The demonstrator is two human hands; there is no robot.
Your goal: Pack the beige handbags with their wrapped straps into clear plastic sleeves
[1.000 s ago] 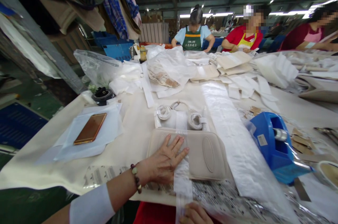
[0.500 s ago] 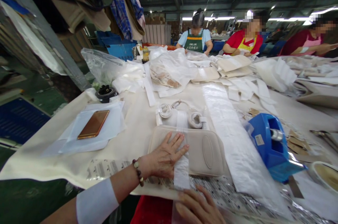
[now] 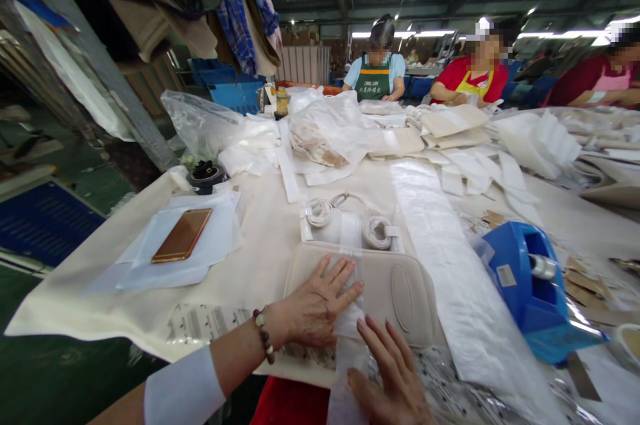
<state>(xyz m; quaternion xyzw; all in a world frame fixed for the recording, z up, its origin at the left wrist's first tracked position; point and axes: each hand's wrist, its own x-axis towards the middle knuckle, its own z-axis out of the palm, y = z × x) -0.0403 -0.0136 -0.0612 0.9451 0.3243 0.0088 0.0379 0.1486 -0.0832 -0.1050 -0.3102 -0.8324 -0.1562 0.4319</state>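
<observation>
A beige padded cushion [image 3: 395,291] with an oval emblem lies flat near the table's front edge. My left hand [image 3: 315,308] presses on its left half, fingers spread. A white strip [image 3: 350,325] runs from the cushion down over the table edge. My right hand [image 3: 393,378] lies flat, palm down, on the strip's lower part and on printed clear plastic [image 3: 450,378]. Two coiled white cords [image 3: 345,221] with a white band sit just behind the cushion.
A blue tape dispenser [image 3: 533,291] stands at the right. A gold phone [image 3: 183,243] lies on white sheets at the left, a black tape roll [image 3: 205,177] behind it. Piles of white bags and beige covers fill the far table. Three people work at the far side.
My right hand has come up from the bottom edge onto the strip beside the cushion. My left hand has stayed pressed on the cushion.
</observation>
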